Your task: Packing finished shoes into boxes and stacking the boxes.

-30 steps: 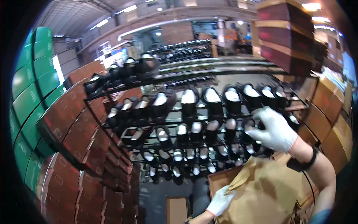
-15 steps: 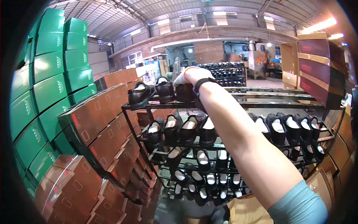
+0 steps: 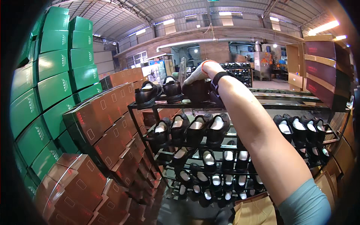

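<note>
Head view, from left to right: green boxes (image 3: 52, 62) rise in stacks to the left of the shoe rack (image 3: 296, 107), and brown boxes (image 3: 105, 116) are piled between them and its left end. Two black shoes (image 3: 148, 94) stand side by side at the left end of the rack's top shelf; just right of them, also at that shelf, is the dark shoe (image 3: 197, 92) I'm reaching over. My gloved right hand (image 3: 192, 77) looks to be on it, but my fingers are hidden, so I can't tell whether my grip has closed around it. My left hand is out of sight. I'd judge this partway along: this shoe isn't dealt with, and the rack's lower tiers hold many more shoes (image 3: 218, 127). Brown paper (image 3: 258, 212) lies low in front of the rack; dark red cartons (image 3: 321, 69) are stacked by its right end.
</note>
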The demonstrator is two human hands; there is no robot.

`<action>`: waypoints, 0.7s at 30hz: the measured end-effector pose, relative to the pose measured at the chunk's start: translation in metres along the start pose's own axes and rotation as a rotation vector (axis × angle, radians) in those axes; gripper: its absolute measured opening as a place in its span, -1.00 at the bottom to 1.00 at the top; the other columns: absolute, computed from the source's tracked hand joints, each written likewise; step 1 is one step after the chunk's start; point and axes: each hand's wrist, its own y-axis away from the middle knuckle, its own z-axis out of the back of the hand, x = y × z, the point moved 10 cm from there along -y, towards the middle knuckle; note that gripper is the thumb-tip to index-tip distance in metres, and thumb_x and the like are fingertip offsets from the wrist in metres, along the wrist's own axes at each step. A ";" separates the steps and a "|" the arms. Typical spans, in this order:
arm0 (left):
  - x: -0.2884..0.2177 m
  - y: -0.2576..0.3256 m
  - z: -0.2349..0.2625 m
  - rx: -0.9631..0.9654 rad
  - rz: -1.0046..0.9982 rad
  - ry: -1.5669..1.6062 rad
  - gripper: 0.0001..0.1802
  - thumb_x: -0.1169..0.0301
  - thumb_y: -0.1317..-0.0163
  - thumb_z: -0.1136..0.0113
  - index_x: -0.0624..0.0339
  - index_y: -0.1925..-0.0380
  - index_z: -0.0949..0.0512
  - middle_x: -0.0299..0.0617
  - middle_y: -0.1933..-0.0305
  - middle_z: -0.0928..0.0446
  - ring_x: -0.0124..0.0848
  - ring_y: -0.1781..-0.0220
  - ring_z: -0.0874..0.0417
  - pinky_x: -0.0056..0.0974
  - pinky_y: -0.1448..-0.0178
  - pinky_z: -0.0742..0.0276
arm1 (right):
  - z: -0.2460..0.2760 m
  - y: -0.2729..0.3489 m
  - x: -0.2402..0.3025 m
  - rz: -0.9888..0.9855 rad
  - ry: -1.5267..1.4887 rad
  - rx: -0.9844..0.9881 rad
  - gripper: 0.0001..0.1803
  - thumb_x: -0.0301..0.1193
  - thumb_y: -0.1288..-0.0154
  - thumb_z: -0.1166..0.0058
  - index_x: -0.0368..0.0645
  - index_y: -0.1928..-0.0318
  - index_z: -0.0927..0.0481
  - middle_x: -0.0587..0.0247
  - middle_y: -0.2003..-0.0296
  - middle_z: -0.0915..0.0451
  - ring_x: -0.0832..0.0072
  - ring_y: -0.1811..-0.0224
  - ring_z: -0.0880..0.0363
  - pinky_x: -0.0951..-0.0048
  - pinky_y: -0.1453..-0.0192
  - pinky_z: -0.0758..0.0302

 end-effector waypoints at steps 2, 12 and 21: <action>0.012 0.008 0.003 -0.010 0.198 0.114 -0.74 0.29 -0.52 -0.10 0.14 0.19 -0.73 0.12 0.32 -0.68 0.03 0.27 -0.73 0.10 0.14 -0.64 | -0.001 -0.006 0.012 -0.038 0.032 -0.024 0.17 0.50 -0.19 -0.38 -0.01 -0.61 -0.54 0.21 -0.63 -0.50 0.20 -0.65 -0.41 0.02 -0.72 -0.29; 0.023 0.018 0.030 -0.281 -0.038 -0.225 -0.84 0.39 -0.42 -0.20 0.15 0.26 -0.74 -0.05 0.28 -0.73 -0.09 0.22 -0.75 -0.05 0.09 -0.69 | 0.000 0.040 -0.044 0.048 -0.289 -0.221 -0.26 0.17 -0.14 -0.50 0.02 -0.23 -0.82 0.12 -0.15 -0.81 0.29 -0.22 -0.68 0.11 -0.40 -0.50; 0.032 -0.012 0.111 -0.094 0.515 0.770 -0.62 0.20 -0.69 -0.23 0.37 0.09 -0.73 -0.33 0.29 -0.67 -0.50 0.27 -0.54 -0.19 0.20 -0.52 | -0.133 0.477 -0.195 0.001 -0.533 -0.382 -0.39 -0.08 -0.49 -0.27 -0.32 -0.30 -0.72 0.16 -0.18 -0.75 0.34 -0.27 -0.68 0.24 -0.47 -0.51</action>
